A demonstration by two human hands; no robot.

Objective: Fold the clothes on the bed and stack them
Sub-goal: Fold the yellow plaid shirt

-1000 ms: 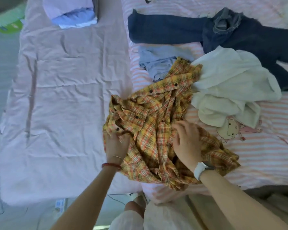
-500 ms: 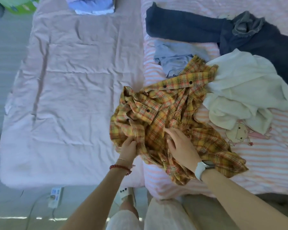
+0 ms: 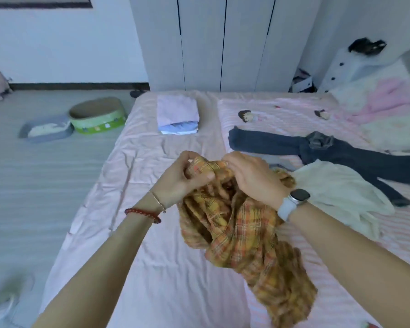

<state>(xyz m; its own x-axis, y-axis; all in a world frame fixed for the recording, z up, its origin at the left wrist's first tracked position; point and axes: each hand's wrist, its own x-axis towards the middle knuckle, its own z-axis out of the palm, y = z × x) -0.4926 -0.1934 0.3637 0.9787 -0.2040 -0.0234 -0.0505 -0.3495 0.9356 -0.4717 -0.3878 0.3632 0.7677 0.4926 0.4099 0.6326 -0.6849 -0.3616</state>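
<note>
An orange-yellow plaid shirt (image 3: 244,235) hangs bunched above the pink bed (image 3: 152,256), lifted off the sheet. My left hand (image 3: 180,178) pinches its upper edge, and my right hand (image 3: 253,178) grips the same edge just to the right. The shirt's lower part trails down to the striped sheet at the near right. A small stack of folded clothes (image 3: 178,117), lilac on top and blue below, sits at the far side of the bed. Dark blue trousers (image 3: 317,152) lie spread out at the right, with a cream garment (image 3: 336,192) crumpled in front of them.
A grey wardrobe (image 3: 223,43) stands behind the bed. On the floor at the left are a green round basket (image 3: 97,117) and a grey tray (image 3: 45,130). Pink and white bedding (image 3: 388,107) is heaped at the far right.
Both hands have gathered the plaid shirt's edge and lifted it off the bed. My head has tilted up, bringing the wardrobe and floor into view.
</note>
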